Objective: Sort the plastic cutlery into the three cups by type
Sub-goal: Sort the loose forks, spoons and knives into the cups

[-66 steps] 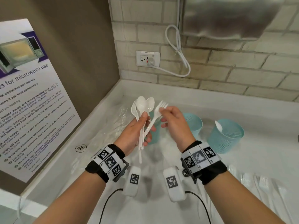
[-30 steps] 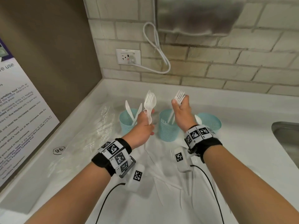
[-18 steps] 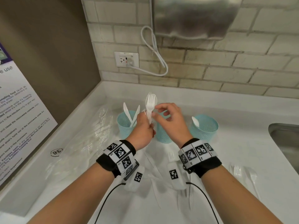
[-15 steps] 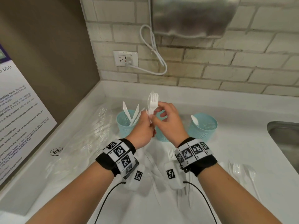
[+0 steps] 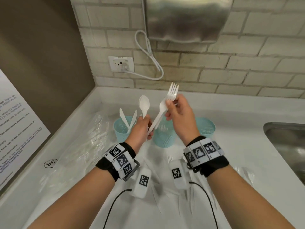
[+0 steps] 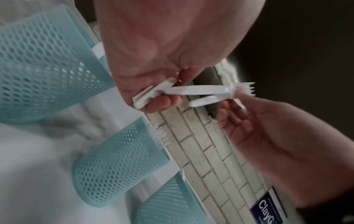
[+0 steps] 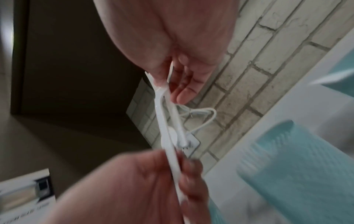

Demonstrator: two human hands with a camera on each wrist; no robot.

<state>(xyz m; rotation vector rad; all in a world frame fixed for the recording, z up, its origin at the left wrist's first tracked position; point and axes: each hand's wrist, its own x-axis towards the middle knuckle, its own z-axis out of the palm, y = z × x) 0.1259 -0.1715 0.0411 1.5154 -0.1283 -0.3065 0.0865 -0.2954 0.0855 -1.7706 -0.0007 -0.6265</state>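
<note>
My left hand [image 5: 145,126] grips the handles of white plastic spoons [image 5: 144,104], bowls upward, above the cups. My right hand [image 5: 171,103] pinches a white fork [image 5: 171,92] just below its tines. The fork tilts right, away from the spoons, and its handle end still sits in my left fingers [image 6: 159,103]. Three mesh teal cups stand in a row on the counter: the left cup [image 5: 123,131] holds knives, the middle cup [image 5: 163,138] holds forks, and the right cup [image 5: 207,128] is partly hidden by my right hand.
Loose white forks lie on the white counter under my wrists [image 5: 170,158] and further right [image 5: 247,174]. Crumpled clear plastic wrap [image 5: 79,146] lies at the left. A steel sink [image 5: 288,146] is at the right edge. The brick wall with a socket [image 5: 121,63] stands behind the cups.
My right hand left the middle cup, came back to the bundle in my left hand and pinched a fork. It now draws the fork up and right, away from the spoons.
</note>
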